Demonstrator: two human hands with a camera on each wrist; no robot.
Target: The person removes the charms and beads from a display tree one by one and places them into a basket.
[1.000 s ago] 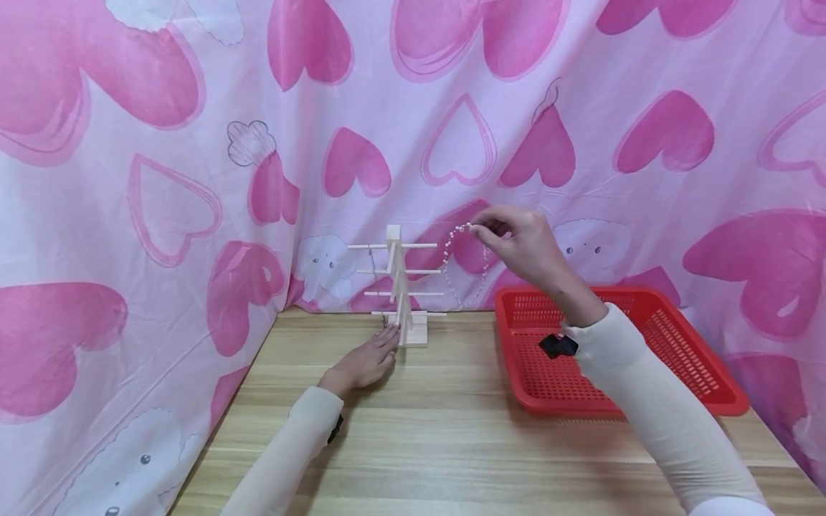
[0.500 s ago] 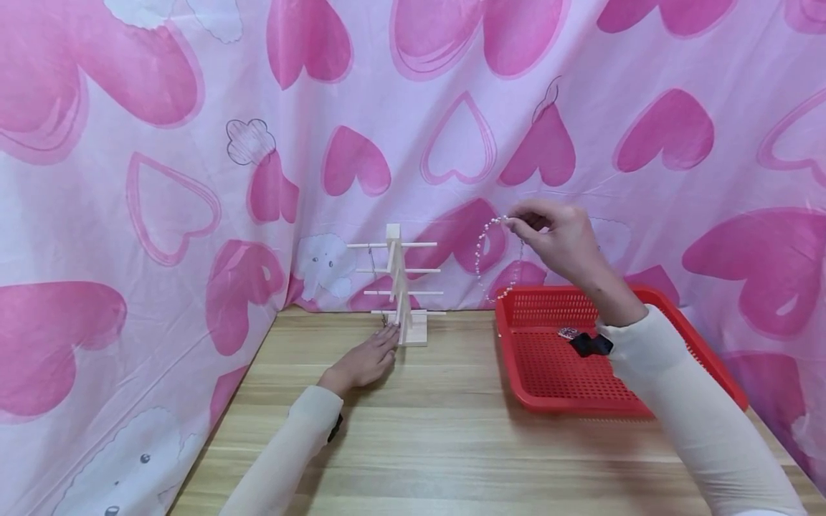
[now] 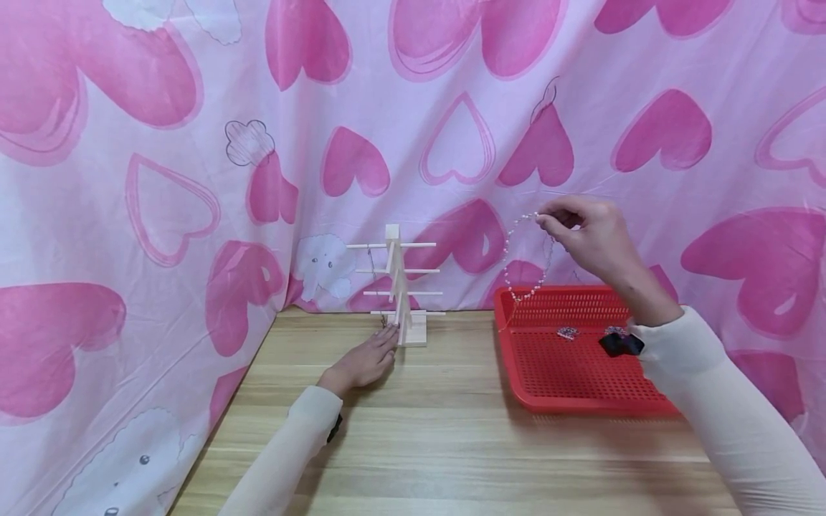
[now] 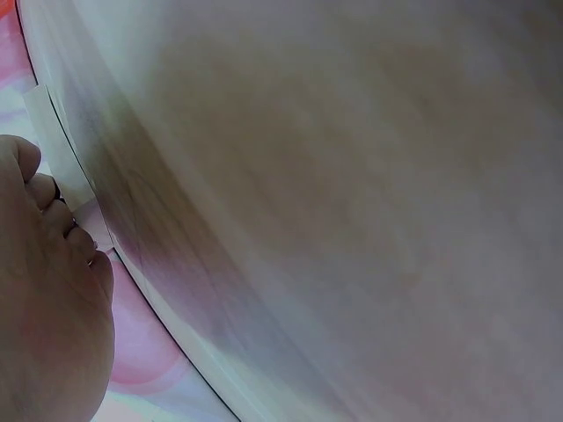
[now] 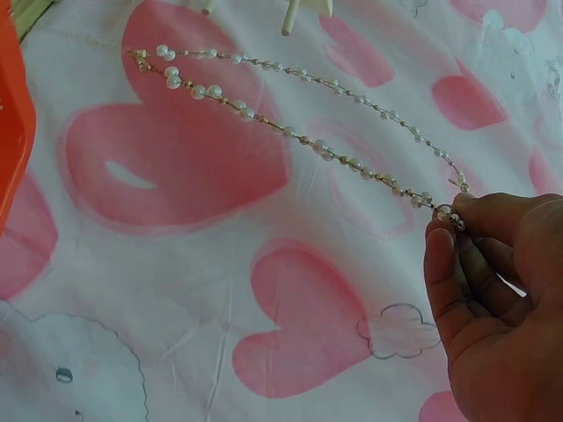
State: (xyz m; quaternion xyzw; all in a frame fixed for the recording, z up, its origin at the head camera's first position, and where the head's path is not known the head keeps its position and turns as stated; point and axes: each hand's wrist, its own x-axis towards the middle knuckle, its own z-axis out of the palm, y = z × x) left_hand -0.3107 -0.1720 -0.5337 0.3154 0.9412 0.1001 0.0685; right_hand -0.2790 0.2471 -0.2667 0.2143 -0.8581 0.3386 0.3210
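My right hand (image 3: 590,236) pinches a pearl necklace (image 3: 507,251) between thumb and fingertips, and it hangs as a loop over the back left part of the red basket (image 3: 505,358). White pearls and small gold-toned beads line the strand in the right wrist view, where the fingers (image 5: 493,220) grip one end. My left hand (image 3: 361,365) rests at the foot of a wooden peg stand (image 3: 393,233), its fingers extended against the base. A thin dark chain (image 3: 371,259) hangs from the pegs on the stand's left side.
Inside the basket lie two small beaded bundles (image 3: 567,333); the right sleeve partly covers the further right one. The wooden table (image 3: 413,444) stretches in front. Pink heart-patterned cloth (image 3: 452,64) hangs close behind the stand and along the left side.
My right hand has moved rightward with the necklace, from beside the stand to over the basket. The beaded bundles in the basket have come into sight. My left hand stays put.
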